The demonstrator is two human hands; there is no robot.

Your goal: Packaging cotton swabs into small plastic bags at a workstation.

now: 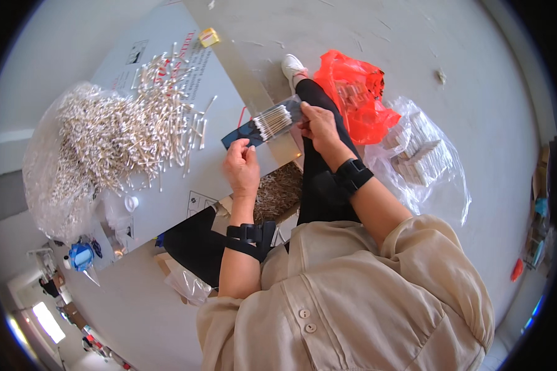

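Observation:
A small clear packet of cotton swabs (pixel 272 122) is held up in front of me, tilted, its left end dark blue. My right hand (pixel 322 128) pinches its upper right end between thumb and fingers. At the lower left end, my left hand (pixel 241 168) has its bent fingertips closed on the packet's edge. Several swabs lie side by side inside. Left of my hands, a big heap of loose cotton swabs (pixel 130 133) spills from a large clear plastic bag (pixel 40 161) onto the grey-blue tabletop (pixel 223 102).
An open box of brownish sticks (pixel 278 195) sits below my hands. On the floor at right are a red plastic bag (pixel 334 65) and a clear bag of white packets (pixel 418 151). A small yellow box (pixel 208 37) rests at the table's far edge.

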